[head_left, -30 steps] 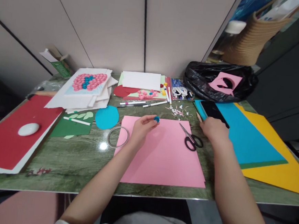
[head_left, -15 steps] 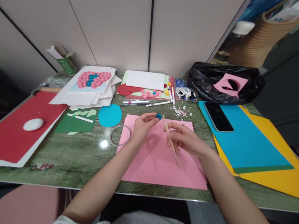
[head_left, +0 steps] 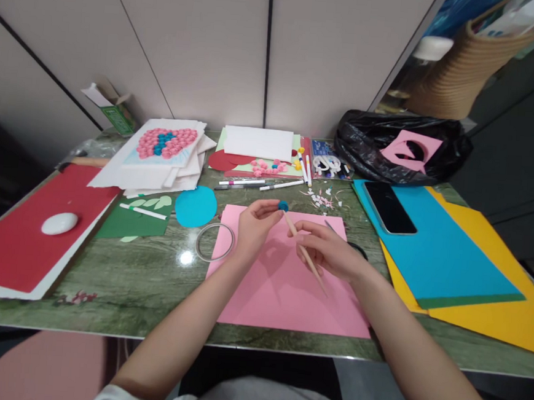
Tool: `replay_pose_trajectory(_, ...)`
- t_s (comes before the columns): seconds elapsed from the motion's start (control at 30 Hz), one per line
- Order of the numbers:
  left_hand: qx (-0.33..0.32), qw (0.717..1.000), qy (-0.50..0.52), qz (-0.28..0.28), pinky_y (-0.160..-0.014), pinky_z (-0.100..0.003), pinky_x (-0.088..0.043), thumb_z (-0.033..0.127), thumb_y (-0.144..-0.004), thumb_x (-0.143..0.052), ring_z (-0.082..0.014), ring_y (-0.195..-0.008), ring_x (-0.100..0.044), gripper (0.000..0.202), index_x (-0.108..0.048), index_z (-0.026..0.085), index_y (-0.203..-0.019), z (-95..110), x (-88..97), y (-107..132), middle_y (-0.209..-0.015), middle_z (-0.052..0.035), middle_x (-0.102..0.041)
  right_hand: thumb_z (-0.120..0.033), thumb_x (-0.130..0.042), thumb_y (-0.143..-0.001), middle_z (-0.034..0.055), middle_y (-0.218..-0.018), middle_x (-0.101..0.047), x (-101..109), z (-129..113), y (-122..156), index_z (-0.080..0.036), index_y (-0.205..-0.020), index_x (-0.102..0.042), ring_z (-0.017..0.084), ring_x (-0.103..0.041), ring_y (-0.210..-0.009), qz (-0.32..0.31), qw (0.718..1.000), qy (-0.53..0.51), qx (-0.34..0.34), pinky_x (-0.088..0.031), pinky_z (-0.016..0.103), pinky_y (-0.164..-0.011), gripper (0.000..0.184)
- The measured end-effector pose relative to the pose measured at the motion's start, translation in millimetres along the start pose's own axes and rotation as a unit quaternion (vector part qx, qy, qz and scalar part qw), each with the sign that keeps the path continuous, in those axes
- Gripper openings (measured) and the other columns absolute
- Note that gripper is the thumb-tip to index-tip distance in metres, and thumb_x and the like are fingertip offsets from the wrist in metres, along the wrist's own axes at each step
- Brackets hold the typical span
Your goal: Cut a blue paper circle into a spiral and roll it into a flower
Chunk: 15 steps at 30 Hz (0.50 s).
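Between the fingertips of my left hand (head_left: 258, 227) is a small blue rolled paper flower (head_left: 283, 205). My right hand (head_left: 325, 246) grips a thin wooden stick (head_left: 309, 260), and the stick's upper tip meets the flower's lower edge. Both hands are above a stack of pink paper (head_left: 281, 303). Partly hidden behind my right hand is a pair of scissors (head_left: 359, 250), of which a dark handle and a blade tip show. A roll of clear tape (head_left: 215, 243) lies beside my left wrist, overlapping the pink paper's left edge.
A blue paper circle (head_left: 196, 207) and green paper (head_left: 142, 224) lie to the left, near red sheets (head_left: 9, 241). Behind stand a pink-and-blue flower picture (head_left: 167, 143), markers (head_left: 242, 182) and paper scraps (head_left: 322, 199). Rightward are a phone (head_left: 390, 208), blue sheets (head_left: 456, 258) and a black bag (head_left: 362, 139).
The stick's tip has moved left and slightly down to touch the blue paper flower. My right hand has shifted a little, uncovering the scissors' dark handle.
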<state>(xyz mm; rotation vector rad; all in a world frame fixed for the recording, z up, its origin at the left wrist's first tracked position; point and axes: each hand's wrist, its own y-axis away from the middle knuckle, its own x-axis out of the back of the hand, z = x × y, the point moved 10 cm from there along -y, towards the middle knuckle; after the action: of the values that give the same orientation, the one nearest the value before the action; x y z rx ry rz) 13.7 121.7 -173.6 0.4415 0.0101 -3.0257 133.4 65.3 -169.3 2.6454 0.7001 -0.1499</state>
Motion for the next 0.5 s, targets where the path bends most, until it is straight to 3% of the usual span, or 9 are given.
replay_pose_trajectory(0.3,-0.029,0.999,-0.027,-0.006,-0.083,-0.033,-0.052,0.020,-0.064,-0.074,-0.0168,-0.083,-0.067,0.024,-0.066,0.016,-0.086,7,-2.3,2,-0.087,-0.0058,-0.072,-0.032,-0.058,-0.078,-0.0078,-0.053,-0.051,1,-2,-1,-0.019,-0.089,-0.053,0.006,-0.042,-0.035,0.024,1.000,-0.004,0.001,-0.030,0.018,-0.033,0.017)
replay_pose_trajectory(0.5,-0.091,0.991,-0.100,0.021,-0.084,-0.032,-0.053,0.018,-0.069,-0.069,-0.0169,-0.084,-0.067,0.020,-0.063,0.017,-0.089,26,-1.4,9,-0.088,-0.0049,-0.070,-0.030,-0.051,-0.081,-0.0071,-0.053,-0.048,6,-10,0,-0.019,-0.092,-0.055,0.008,-0.042,-0.044,0.087,0.993,0.067,0.042,-0.030,0.021,-0.042,0.016)
